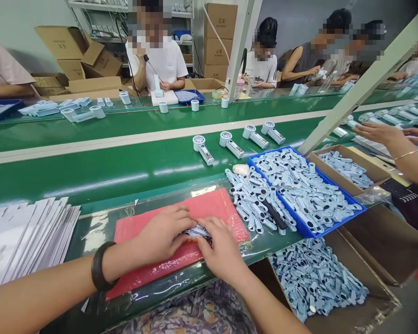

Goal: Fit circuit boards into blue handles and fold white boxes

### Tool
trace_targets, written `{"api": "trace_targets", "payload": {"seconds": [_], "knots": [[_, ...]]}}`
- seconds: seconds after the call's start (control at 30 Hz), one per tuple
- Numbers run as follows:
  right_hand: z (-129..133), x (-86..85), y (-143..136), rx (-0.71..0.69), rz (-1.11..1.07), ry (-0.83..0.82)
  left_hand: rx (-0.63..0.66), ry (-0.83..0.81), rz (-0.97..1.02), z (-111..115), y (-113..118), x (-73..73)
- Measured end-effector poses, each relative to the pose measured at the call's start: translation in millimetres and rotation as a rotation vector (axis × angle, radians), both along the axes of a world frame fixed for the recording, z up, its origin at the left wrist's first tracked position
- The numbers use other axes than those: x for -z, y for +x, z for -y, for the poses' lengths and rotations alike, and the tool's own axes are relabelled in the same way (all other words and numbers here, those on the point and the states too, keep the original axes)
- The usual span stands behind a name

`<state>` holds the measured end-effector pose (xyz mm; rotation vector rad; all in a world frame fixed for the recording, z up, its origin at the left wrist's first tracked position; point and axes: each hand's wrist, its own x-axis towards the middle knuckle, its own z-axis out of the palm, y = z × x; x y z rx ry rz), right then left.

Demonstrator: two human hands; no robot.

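A small light-coloured part with dark printing (197, 231) lies over the red mat (135, 236), mostly covered by fingers. My left hand (163, 232) grips its left side, thumb and fingers bent round it. From the right, my right hand (221, 246) holds the other side, its thumb near the left fingertips. To the right of the mat is a loose pile of light blue strap-like pieces (251, 197) with dark ovals. A black tool handle (274, 214) rests on that pile.
A blue tray (297, 227) of similar pieces stands right, with cardboard boxes (369, 278) below and behind it. White sheets (17, 236) are stacked left. Handheld fans (202, 150) lie on the green belt (153, 162). A slanted post (362, 88) rises right. Several people sit opposite; another's hand (379, 132) is at right.
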<state>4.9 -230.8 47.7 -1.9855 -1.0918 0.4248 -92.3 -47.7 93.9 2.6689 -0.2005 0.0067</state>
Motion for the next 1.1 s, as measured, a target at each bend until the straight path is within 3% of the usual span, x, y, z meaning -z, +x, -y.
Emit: {"api": "trace_targets", "payload": {"seconds": [0.27,0.47,0.6,0.83,1.0,1.1], "knots": [[5,13.4,-8,-0.042,0.249,-0.033,0.057,0.286,0.097,2,-6,0.7],[4,11.1,-8,-0.016,0.155,0.055,0.035,0.260,0.075,8,-4,-2.4],[6,6.3,-5,-0.020,-0.005,0.120,-0.013,0.129,0.042,9,-11,-5.7],[4,6.3,-7,0.012,-0.030,0.113,-0.091,0.016,0.071,10,-9,1.8],[1,5.8,-7,0.020,-0.036,0.119,-0.064,0.049,0.044,10,-4,1.8],[1,4.9,-8,0.010,-0.021,0.148,-0.007,0.206,0.118,6,-8,4.1]]}}
